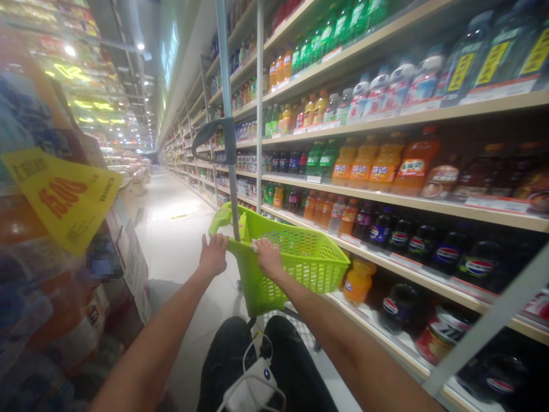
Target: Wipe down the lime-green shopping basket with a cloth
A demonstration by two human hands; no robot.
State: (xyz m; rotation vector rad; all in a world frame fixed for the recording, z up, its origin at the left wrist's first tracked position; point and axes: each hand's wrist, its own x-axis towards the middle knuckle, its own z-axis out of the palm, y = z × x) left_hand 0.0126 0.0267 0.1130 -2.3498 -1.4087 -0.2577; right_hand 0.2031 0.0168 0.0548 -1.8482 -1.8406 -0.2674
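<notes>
A lime-green plastic shopping basket [300, 246] with slotted walls stands on a wheeled cart frame in front of my knees. A grey pole with a dark loop handle [231, 143] rises from its near left corner. My left hand [213, 254] is closed on the basket's left rim, beside the foot of the pole. On the near rim, right of the pole, my right hand [269, 257] is closed on a small crumpled white cloth or tissue [255, 245] pressed against the green plastic. Its exact kind is too small to tell.
Drink shelves [403, 200] line the right side, with bottles on several levels. Close on the left are stacked, blurred packs and a yellow price tag [64, 197]. A tiled aisle [167, 200] runs ahead. A white power bank [251, 389] with a cable lies at my lap.
</notes>
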